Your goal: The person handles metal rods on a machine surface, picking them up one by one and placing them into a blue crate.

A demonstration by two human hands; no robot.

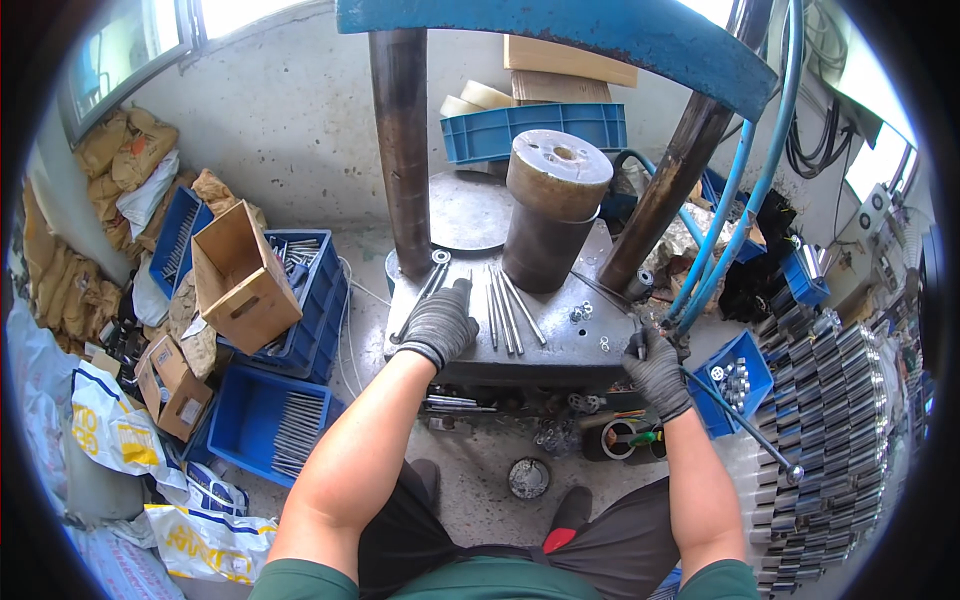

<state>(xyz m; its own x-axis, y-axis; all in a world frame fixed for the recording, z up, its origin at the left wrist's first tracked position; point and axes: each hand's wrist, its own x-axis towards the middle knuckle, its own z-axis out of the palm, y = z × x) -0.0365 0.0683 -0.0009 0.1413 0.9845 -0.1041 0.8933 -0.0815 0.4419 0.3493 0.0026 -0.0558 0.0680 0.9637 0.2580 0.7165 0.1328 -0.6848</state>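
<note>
Lever (738,417) with a round knob (795,474) slants beside our knit-gloved right hand (658,375); left hand (440,328) by slim, smooth metal rods (509,310) on the scuffed desk (565,347). Both look curled, but we can't tell what either grip holds. Handling stage, we reckon; next needs careful pinching. Behind: stout metal cylinder (548,235), blue plastic crate (535,130).

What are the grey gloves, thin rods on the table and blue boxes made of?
The gloves seem knitted cloth, showing fine ridges. The rods look like smooth metal, probably steel: they're grey and shiny. The blue boxes look like moulded plastic: even colour, ribbed sides.
</note>
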